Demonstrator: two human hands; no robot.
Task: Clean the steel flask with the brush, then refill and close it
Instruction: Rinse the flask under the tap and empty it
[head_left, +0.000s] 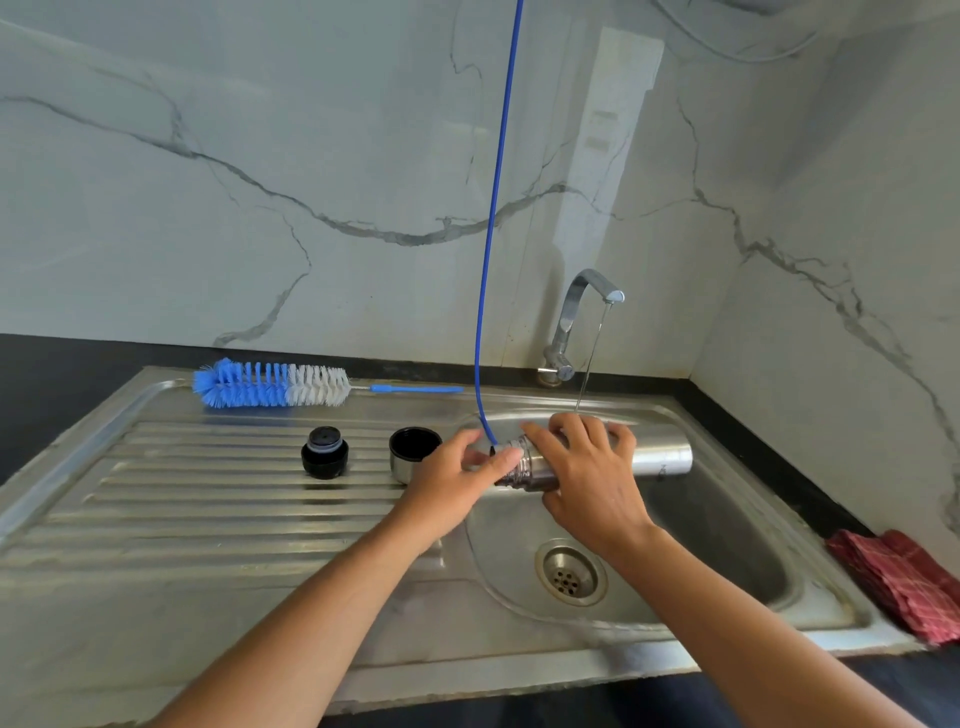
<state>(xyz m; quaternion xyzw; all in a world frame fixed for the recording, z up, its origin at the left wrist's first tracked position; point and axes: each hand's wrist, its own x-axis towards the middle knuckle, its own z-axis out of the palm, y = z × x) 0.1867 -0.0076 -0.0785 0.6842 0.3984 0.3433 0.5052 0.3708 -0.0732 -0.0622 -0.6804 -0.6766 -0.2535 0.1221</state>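
- Head view: we see the steel flask (660, 453) held on its side over the sink basin (737, 540), neck to the left, base to the right.
- Right hand (587, 467) grips the flask's upper body from above, fingers curled over it.
- Left hand (457, 480) sits at the flask mouth, fingertips pinching at the threaded neck where a thin blue rod (493, 218) meets it.
- That blue rod runs from the mouth area up and out of the top of frame; we can't tell what it's attached to, or whether its end is inside the flask.
- Tap (576, 317) on the back rim is running: a thin stream drops just behind the right hand's fingers. We can't tell if it touches the flask.
- Bottle brush (270, 384) with blue and white bristles lies flat at the back of the drainboard (208, 519), handle pointing right, well apart from both hands.
- Black stopper (324, 453) stands on the drainboard ribs, between brush and near edge.
- Steel cup lid (413, 453) with dark interior stands open side up just right of the stopper, near the left hand.
- Drain strainer (569, 571) sits in the basin below the right wrist.
- Red checked cloth (898, 582) lies on the dark surface (31, 395) at the right edge of the sink.
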